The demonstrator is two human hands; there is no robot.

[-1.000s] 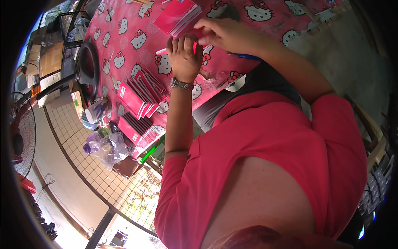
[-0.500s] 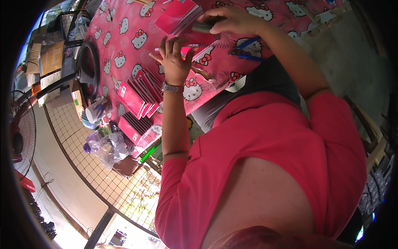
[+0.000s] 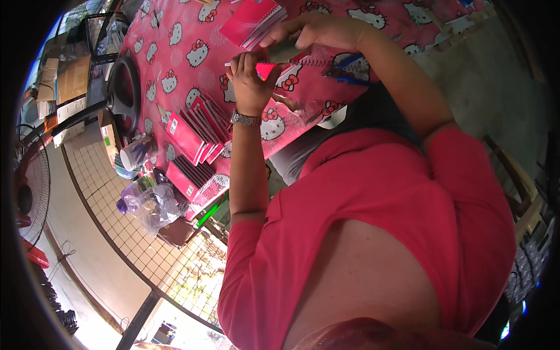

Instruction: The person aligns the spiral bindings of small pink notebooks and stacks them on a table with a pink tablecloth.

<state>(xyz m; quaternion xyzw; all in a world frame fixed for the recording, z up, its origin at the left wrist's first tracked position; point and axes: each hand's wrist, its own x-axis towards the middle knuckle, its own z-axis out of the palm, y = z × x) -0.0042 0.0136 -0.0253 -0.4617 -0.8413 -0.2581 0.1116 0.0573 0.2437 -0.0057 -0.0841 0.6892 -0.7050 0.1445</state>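
My left hand (image 3: 252,86), with a metal watch on its wrist, is closed on the left end of a thin notebook with pink covers, seen nearly edge-on. A loose wire coil (image 3: 318,62) sticks out from the notebook's right end. My right hand (image 3: 331,32) holds a flat grey-green piece (image 3: 284,52) between thumb and fingers, against the notebook's edge. What the piece is, I cannot make out. Just beyond lies a stack of pink notebooks (image 3: 251,20). Blue-handled pliers (image 3: 354,80) rest right of the coil.
Coil-bound pink notebooks (image 3: 189,135) lie in a fanned pile at the left, with another row (image 3: 188,178) nearer me. A white cup (image 3: 133,154) and a clear plastic bag (image 3: 154,207) sit at the table's left edge. A fan (image 3: 32,186) stands far left.
My right hand has moved left with the grey-green piece, close to my left hand. My left fingers, spread before, have closed on the notebook's end.
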